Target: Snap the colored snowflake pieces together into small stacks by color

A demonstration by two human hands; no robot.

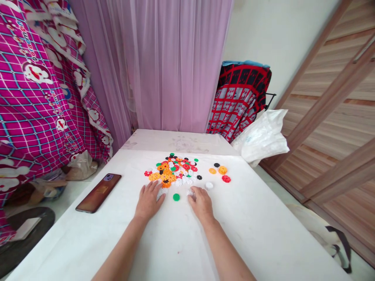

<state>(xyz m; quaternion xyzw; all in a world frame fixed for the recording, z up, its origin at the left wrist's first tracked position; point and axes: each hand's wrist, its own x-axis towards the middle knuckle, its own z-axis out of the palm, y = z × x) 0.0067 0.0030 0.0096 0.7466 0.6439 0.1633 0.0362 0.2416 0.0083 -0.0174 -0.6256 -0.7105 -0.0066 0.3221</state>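
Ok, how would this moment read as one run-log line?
left hand: at disc pile | right hand: on white disc | between: green disc

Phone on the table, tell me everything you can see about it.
The smartphone lies flat with its back facing up, set at a diagonal near the left edge of the white table top. Its slim rectangular back looks like glossy glass, dark reddish-brown with bright reflections. A lilac-toned camera module sits at the far corner. Only the table touches it.

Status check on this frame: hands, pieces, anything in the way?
Left hand open at the pile's edge. Right hand at a white disc, grip unclear. Colored plastic disc pile ahead, green disc between hands. Phone lies off left.
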